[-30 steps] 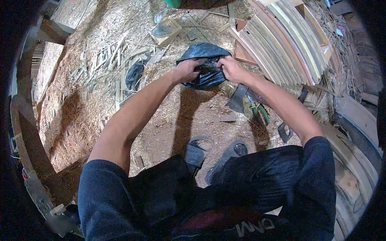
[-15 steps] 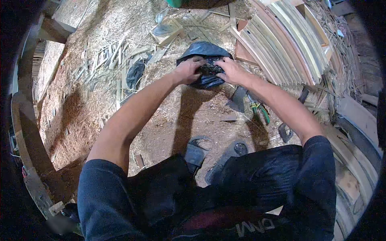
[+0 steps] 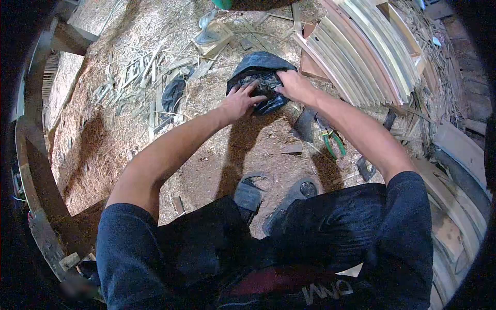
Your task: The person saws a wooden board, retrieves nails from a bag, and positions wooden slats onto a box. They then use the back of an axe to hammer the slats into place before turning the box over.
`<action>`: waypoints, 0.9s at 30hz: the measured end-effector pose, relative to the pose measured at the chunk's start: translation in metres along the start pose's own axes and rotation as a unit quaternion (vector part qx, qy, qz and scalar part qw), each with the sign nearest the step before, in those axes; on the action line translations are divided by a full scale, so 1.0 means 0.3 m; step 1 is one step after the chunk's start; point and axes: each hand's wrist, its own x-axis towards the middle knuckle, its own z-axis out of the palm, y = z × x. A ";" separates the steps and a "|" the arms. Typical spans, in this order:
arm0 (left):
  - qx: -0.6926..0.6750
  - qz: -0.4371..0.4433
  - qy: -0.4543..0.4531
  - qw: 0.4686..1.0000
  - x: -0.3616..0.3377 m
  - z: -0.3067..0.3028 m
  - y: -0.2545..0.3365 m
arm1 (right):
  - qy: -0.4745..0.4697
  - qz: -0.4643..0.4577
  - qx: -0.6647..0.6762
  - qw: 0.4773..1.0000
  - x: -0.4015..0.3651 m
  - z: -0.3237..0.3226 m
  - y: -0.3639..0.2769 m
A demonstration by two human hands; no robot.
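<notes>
A black plastic bag (image 3: 262,59) stands on the littered ground in front of my feet, its mouth facing me. Something dark and shiny lies inside, too shadowed to make out. My left hand (image 3: 242,101) rests at the bag's near left edge, fingers spread and thumb pointing into the mouth. At the right rim, my right hand (image 3: 293,86) has its fingers curled around the plastic. Closer to me, below the right forearm, lie green-handled pliers (image 3: 332,142) beside a dark flat scrap (image 3: 304,125).
Curved wooden strips (image 3: 361,57) are stacked at the upper right. Wood offcuts (image 3: 137,72) and another crumpled black bag (image 3: 173,94) lie to the left. A small wooden box (image 3: 213,41) and a green container (image 3: 223,4) are farther off. A wooden beam (image 3: 39,175) runs along the left.
My left hand has slid slightly left and down, and its fingers have spread. My right hand has shifted a little up at the rim. The bag's mouth looks wider.
</notes>
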 end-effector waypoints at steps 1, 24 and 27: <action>0.021 0.008 0.027 0.999 -0.015 0.008 0.003 | 0.036 -0.002 0.006 0.999 -0.005 0.015 0.007; 0.121 0.045 -0.017 0.992 -0.069 0.014 0.033 | 0.141 -0.049 -0.034 0.988 -0.169 0.031 -0.007; 0.148 0.061 -0.001 0.987 -0.071 0.034 0.009 | 0.158 -0.112 -0.037 0.980 -0.183 0.014 -0.013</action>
